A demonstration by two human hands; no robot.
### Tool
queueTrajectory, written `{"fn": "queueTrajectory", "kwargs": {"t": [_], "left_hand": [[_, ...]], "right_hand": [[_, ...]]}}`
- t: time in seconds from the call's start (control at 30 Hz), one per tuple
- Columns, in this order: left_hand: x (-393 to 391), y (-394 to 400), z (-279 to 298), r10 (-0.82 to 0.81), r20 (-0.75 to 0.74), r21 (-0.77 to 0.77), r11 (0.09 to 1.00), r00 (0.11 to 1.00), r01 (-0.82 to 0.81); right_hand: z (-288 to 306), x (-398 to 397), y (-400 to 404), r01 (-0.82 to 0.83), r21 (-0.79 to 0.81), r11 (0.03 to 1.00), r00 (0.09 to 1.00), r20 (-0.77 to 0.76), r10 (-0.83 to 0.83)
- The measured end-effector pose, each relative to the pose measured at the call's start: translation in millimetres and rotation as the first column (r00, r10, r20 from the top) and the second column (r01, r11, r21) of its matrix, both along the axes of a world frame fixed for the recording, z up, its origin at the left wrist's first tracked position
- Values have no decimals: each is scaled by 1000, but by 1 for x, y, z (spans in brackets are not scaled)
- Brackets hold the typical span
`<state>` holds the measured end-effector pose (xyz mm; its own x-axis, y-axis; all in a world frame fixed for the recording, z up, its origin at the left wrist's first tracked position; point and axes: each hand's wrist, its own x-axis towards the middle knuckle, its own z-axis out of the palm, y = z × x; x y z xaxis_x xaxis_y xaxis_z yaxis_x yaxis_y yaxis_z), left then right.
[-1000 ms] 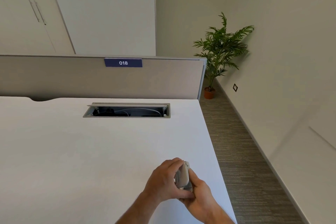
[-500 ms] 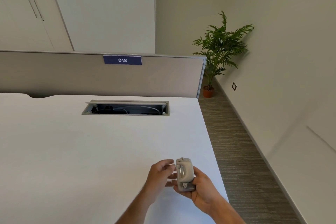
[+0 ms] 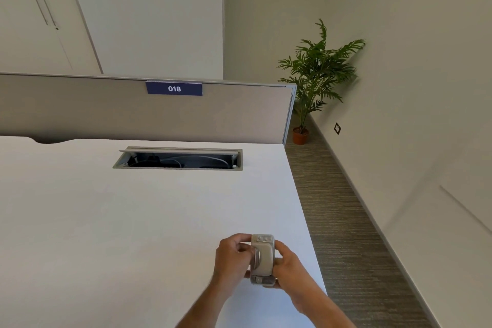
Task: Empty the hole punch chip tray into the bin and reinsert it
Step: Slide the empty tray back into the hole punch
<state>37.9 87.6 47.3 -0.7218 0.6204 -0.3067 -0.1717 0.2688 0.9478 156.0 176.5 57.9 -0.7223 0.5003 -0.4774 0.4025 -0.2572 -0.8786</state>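
We hold the hole punch (image 3: 262, 259) in both hands, lifted just above the near right corner of the white worktop (image 3: 133, 221). Our right hand (image 3: 288, 265) cups its right side and underside, closed around the body. Our left hand (image 3: 233, 257) has come back in: half a second ago its fingers were spread and only just reaching the punch, and now the fingertips (image 3: 246, 247) are pinched on the left edge, so the grip on that side is closed on the punch too. A second ago the punch was turned edge-on and mostly covered by the left hand; now its broad grey face is towards us, long axis running away from us.

That turn and the fresh pinch suggest to us that we are getting ready to work on the chip tray, either pulling it off or pressing it home. We cannot tell which, because the tray itself is not distinguishable from the rest of the body at this size, and no paper chips show anywhere. No bin is in view either; the floor (image 3: 346, 221) to the right of the worktop is bare carpet up to the potted plant (image 3: 316, 72). If the tray is still full, we would have to find the bin first.
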Motion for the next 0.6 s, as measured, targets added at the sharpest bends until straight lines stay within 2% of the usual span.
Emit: {"fn": "queueTrajectory", "kwargs": {"t": [0.13, 0.3, 0.5, 0.6], "left_hand": [[2, -1, 2, -61, -19, -41, 997, 998, 60], [2, -7, 0, -189, 91, -91, 976, 978, 198], [2, -11, -9, -150, 122, -89, 983, 981, 161], [4, -13, -12, -128, 108, -96, 986, 986, 139]], "right_hand": [[1, 4, 5, 26, 42, 999, 998, 54, -28], [-2, 6, 5, 58, 58, 997, 994, 91, -63], [-7, 7, 5, 90, 51, 995, 994, 64, -93], [-12, 8, 7, 180, 136, 974, 980, 66, -190]]}}
